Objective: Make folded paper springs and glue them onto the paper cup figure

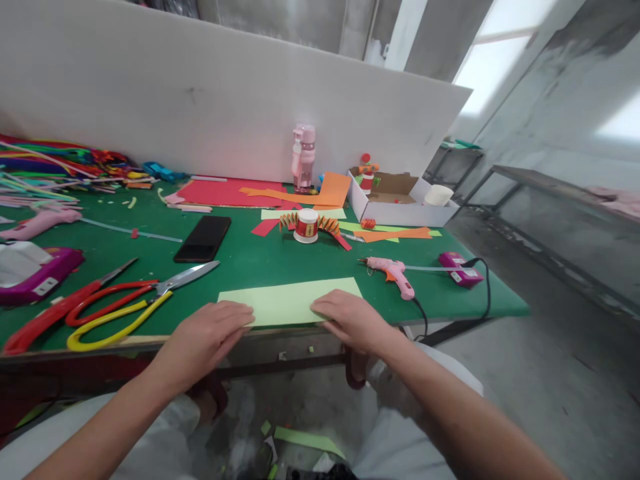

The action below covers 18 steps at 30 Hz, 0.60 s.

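A light green paper sheet (293,299) lies flat at the near edge of the green table (250,257). My left hand (207,333) rests palm down on its near left corner, fingers stretched out. My right hand (350,319) lies flat on the sheet's near right part, fingers extended toward the left. Neither hand grips anything.
Scissors (165,287) with red and yellow handles lie left of the sheet, a black phone (203,238) behind. A pink glue gun (393,272) with cable lies right. A small red-and-white cup craft (306,225), coloured papers, a pink bottle (303,158) and a white box (400,200) stand further back.
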Available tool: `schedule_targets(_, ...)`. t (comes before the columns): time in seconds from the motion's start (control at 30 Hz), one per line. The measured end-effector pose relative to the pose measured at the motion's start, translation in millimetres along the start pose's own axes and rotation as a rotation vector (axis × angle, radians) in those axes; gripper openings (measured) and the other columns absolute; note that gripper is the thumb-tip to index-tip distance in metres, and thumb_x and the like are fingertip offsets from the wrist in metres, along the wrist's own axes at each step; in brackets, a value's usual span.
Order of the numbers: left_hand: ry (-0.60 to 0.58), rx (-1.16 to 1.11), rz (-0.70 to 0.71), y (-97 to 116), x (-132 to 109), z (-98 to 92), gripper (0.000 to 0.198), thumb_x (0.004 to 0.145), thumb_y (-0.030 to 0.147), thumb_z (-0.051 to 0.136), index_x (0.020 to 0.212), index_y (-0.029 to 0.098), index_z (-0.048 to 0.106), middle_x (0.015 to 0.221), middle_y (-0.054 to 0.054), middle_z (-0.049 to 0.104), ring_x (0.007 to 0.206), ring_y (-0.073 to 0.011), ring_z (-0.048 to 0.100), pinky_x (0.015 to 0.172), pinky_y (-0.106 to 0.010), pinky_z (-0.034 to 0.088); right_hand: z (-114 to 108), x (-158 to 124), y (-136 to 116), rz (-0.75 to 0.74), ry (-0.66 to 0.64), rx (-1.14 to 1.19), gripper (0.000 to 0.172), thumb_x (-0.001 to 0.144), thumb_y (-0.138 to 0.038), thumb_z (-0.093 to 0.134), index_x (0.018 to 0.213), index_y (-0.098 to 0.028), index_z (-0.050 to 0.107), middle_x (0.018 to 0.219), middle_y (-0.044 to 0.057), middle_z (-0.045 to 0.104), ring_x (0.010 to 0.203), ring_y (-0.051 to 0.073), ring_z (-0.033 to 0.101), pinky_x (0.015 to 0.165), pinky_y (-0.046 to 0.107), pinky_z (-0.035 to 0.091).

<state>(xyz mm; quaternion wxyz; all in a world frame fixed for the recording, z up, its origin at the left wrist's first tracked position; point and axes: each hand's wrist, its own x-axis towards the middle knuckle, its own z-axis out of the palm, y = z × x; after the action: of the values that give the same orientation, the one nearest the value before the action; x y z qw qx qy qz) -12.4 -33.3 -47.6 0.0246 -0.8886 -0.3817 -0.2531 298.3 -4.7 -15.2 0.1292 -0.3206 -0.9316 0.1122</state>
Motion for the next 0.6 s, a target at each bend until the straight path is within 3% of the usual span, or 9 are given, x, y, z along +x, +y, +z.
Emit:
schedule_targets(0.13, -0.085, -0.078, 0.019, -6, -1, -14.5, 0.029, 0.095, 0.038, 0.049, 0.106, 0.022, 0.07, 0.111, -0.007, 0.074, 0.104, -0.0218, 0.067, 0.087, -0.034, 0.052, -13, -8, 11, 0.028, 0.013, 0.089, 0.019, 0.092, -0.026, 0.059, 0.109, -0.019, 0.065, 0.107, 0.009, 0.069, 0.1, 0.021, 0.06, 0.088, 0.034, 0.047)
schedule_targets(0.27, -0.186, -0.133, -0.011, -2, 5, -27.4, 0.03, 0.089, 0.048, 0.057, 0.102, 0.026, 0.072, 0.115, -0.006, 0.072, 0.108, -0.0234, 0.064, 0.091, -0.036, 0.049, -17, -8, 8, 0.031, -0.037, 0.053, 0.047, 0.079, -0.049, 0.073, 0.113, -0.018, 0.066, 0.11, 0.012, 0.066, 0.1, 0.025, 0.059, 0.086, 0.038, 0.046)
schedule_targets(0.37, -0.161, -0.138, -0.072, 6, 14, -22.5, 0.032, 0.095, 0.044, 0.047, 0.103, 0.024, 0.072, 0.108, -0.006, 0.074, 0.106, -0.0232, 0.064, 0.094, -0.038, 0.048, -15, -5, 7, 0.047, -0.056, 0.028, 0.047, 0.08, -0.053, 0.071, 0.112, -0.019, 0.067, 0.109, 0.012, 0.065, 0.098, 0.025, 0.058, 0.085, 0.038, 0.046)
schedule_targets(0.47, -0.178, -0.195, -0.088, 22, 23, -12.4, 0.043, 0.093, 0.048, 0.05, 0.123, 0.02, 0.064, 0.125, -0.012, 0.067, 0.12, -0.0272, 0.058, 0.1, -0.042, 0.045, -13, -3, 7, 0.057, -0.069, 0.013, 0.045, 0.079, -0.051, 0.073, 0.112, -0.021, 0.068, 0.108, 0.011, 0.065, 0.098, 0.024, 0.058, 0.084, 0.037, 0.046)
schedule_targets(0.53, -0.273, -0.345, -0.036, 37, 26, -11.5, 0.044, 0.091, 0.048, 0.054, 0.125, 0.021, 0.062, 0.129, -0.013, 0.064, 0.123, -0.0271, 0.056, 0.101, -0.041, 0.046, -13, -3, 8, 0.068, -0.081, -0.001, 0.046, 0.076, -0.046, 0.077, 0.112, -0.02, 0.068, 0.108, 0.011, 0.065, 0.098, 0.024, 0.058, 0.084, 0.036, 0.046)
schedule_targets(0.6, -0.469, -0.588, 0.077, 53, 28, -17.5, 0.031, 0.09, 0.044, 0.057, 0.113, 0.026, 0.069, 0.115, -0.009, 0.072, 0.11, -0.0225, 0.064, 0.093, -0.033, 0.05, -14, -4, 8, 0.068, -0.088, -0.009, 0.048, 0.074, -0.043, 0.08, 0.114, -0.02, 0.067, 0.109, 0.011, 0.064, 0.098, 0.024, 0.058, 0.084, 0.036, 0.045)
